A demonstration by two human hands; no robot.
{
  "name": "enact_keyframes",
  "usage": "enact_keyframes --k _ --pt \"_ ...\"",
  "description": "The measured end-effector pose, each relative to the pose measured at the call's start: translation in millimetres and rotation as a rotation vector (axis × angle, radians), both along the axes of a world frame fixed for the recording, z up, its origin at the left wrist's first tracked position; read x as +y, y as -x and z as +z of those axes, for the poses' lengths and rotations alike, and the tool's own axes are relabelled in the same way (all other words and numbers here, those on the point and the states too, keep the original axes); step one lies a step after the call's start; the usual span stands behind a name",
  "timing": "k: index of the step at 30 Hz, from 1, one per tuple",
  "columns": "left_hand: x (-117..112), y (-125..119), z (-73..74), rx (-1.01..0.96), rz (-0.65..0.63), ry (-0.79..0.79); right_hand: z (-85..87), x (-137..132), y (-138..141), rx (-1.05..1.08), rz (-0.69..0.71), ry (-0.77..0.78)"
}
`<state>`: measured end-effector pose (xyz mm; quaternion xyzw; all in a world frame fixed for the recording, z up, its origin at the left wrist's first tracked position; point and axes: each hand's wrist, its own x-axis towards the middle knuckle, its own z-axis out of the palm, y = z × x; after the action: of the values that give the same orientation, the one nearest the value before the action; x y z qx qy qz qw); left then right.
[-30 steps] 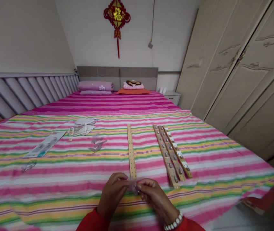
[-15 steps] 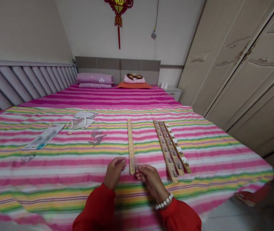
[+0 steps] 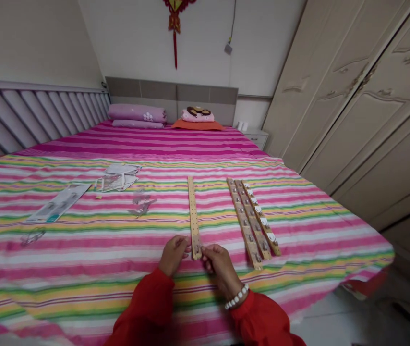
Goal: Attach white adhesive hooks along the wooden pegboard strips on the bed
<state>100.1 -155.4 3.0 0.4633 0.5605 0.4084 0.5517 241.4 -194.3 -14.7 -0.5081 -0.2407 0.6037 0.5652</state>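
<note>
A narrow pale wooden strip (image 3: 193, 211) with rows of small holes lies lengthwise on the striped bed cover. At its near end sits a small clear piece with something shiny (image 3: 197, 249) on it. My right hand (image 3: 219, 263), a white bead bracelet at the wrist, pinches the right side of that piece. From the left, my left hand (image 3: 175, 254) has thumb and fingers pinched together at the strip's edge; what lies between them is too small to make out. Three more strips (image 3: 245, 222) lie to the right, carrying rows of small metallic pieces, some on white cards.
Left on the striped cover (image 3: 118, 259) are a flat clear package (image 3: 59, 204), a pile of white packets (image 3: 116, 178), crumpled clear plastic bits (image 3: 142, 204) and a small clear loop (image 3: 33, 236). Pillows (image 3: 136, 115) rest by the headboard; a wardrobe (image 3: 352, 105) stands right.
My right hand has brought the small clear piece onto the strip's near end. The left hand has come slightly closer to the strip's edge. The camera view has shifted a little.
</note>
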Motion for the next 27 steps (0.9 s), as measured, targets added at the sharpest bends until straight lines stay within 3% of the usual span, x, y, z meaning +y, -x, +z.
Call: enact_keyframes --k 12,21,27 --pt "-0.4 -0.8 -3.8 -0.011 0.015 0.013 -11.7 7.6 0.2 -0.267 -0.032 -0.106" --pt "4.4 -3.1 0.6 0.064 -0.022 0.007 -21.3 14.6 1.6 -0.349 -0.054 -0.111" --pt "12.6 -6.4 -9.6 0.041 0.019 -0.065 -24.8 15.1 3.4 -0.411 -0.077 -0.099"
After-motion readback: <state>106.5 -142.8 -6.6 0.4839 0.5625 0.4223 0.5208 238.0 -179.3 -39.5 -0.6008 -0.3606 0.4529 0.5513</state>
